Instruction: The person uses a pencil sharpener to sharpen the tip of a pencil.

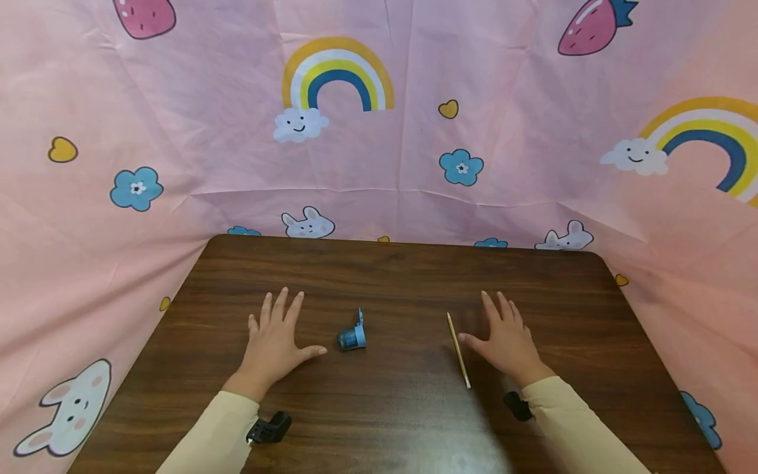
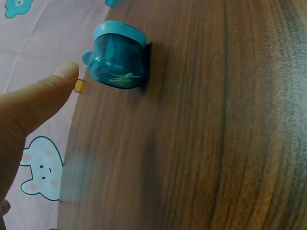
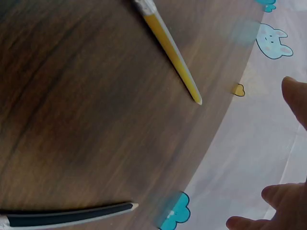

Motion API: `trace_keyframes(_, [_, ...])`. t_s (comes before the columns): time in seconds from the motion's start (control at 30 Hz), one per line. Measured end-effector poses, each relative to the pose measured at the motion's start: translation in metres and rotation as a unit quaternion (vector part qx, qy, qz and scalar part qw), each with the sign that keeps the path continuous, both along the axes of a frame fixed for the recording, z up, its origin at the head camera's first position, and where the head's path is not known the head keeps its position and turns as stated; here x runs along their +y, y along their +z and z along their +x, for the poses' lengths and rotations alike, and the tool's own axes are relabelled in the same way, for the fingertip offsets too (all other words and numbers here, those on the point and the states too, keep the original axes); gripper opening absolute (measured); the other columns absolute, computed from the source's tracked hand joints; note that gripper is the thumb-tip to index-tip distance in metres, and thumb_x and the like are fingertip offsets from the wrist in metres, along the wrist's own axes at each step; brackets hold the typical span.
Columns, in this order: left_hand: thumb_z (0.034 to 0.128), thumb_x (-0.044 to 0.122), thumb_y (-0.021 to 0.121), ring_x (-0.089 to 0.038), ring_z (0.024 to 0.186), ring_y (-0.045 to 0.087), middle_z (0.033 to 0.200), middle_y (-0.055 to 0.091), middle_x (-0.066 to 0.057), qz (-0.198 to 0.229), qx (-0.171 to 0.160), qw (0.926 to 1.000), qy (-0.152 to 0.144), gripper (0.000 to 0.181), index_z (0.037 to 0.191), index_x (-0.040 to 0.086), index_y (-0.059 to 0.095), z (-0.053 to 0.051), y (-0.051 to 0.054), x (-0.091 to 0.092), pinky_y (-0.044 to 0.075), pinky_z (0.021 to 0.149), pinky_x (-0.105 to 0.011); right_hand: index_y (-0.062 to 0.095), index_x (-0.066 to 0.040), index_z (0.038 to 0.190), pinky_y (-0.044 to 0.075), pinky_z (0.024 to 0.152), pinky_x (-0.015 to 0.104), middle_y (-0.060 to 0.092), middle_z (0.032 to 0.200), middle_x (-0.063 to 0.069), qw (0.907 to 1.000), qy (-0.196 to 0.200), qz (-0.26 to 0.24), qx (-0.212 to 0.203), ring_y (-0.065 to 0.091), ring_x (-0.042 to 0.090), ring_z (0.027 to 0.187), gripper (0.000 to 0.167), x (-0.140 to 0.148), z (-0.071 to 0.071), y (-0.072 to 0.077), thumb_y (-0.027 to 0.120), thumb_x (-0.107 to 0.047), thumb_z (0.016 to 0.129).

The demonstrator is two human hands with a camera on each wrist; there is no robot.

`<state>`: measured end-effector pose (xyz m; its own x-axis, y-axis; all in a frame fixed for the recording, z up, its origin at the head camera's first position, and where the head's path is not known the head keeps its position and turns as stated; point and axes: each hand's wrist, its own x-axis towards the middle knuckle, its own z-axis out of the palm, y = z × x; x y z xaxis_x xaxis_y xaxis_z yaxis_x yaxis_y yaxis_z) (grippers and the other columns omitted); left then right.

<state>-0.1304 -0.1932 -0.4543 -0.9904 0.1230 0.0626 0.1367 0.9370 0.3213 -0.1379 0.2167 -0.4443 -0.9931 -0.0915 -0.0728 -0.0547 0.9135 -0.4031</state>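
Fingers of the left hand (image 1: 275, 349), to the left of the blue sharpener (image 1: 352, 338), are fanned wide, the thumb pointing across toward the sharpener with a small gap between them. Fingers of the right hand (image 1: 506, 342), well to the right of the sharpener, are likewise spread, the thumb tip just beside a yellow pencil (image 1: 458, 350). The sharpener, on the tabletop between the two hands, has a see-through, rounded blue body and a paler blue collar; the body lies on its side, collar to the right, with a hinged flap standing up from it. Pale strands show through its wall in the left wrist view. The yellow pencil lies to the right of the sharpener, slim and straight, with a pale stripe along its side and a silvery ferrule; its sharpened tip faces the far edge. The right wrist view also shows a dark pencil (image 3: 72, 215) with a pale stripe and light wooden tip, farther from the sharpener than the yellow one. Cream sleeves (image 1: 213, 431) and black wristbands (image 1: 269, 428) lie nearer the viewer than the sharpener. Beneath it is a brown wood-grain tabletop (image 1: 385, 276); beyond hangs pink cloth (image 1: 225, 99) printed with rainbows, rabbits and flowers.
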Motion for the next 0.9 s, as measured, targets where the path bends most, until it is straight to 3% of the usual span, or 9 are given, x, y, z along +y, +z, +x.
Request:
trace_keyframes(0.5, [0.0703, 0.048, 0.083, -0.048, 0.137, 0.024, 0.152, 0.025, -0.023, 0.016, 0.012, 0.9996, -0.02, 0.104, 0.152, 0.012, 0.03, -0.001, -0.009, 0.013, 0.031, 0.1, -0.07, 0.024, -0.005, 0.152, 0.039, 0.094, 0.068, 0.024, 0.151, 0.029, 0.9993, -0.005, -0.024, -0.026, 0.029, 0.054, 0.133, 0.096, -0.005, 0.003, -0.012, 0.074, -0.045, 0.081])
trace_keyframes(0.9, [0.0726, 0.042, 0.084, -0.044, 0.133, 0.035, 0.147, 0.036, -0.021, 0.059, 0.044, 0.9959, -0.053, 0.095, 0.149, 0.011, 0.037, -0.001, -0.018, 0.02, 0.04, 0.098, -0.064, 0.03, -0.002, 0.15, 0.041, 0.096, 0.063, 0.034, 0.145, 0.032, 0.9981, -0.011, -0.045, -0.042, 0.039, 0.05, 0.13, 0.089, -0.009, 0.002, -0.018, 0.075, -0.038, 0.082])
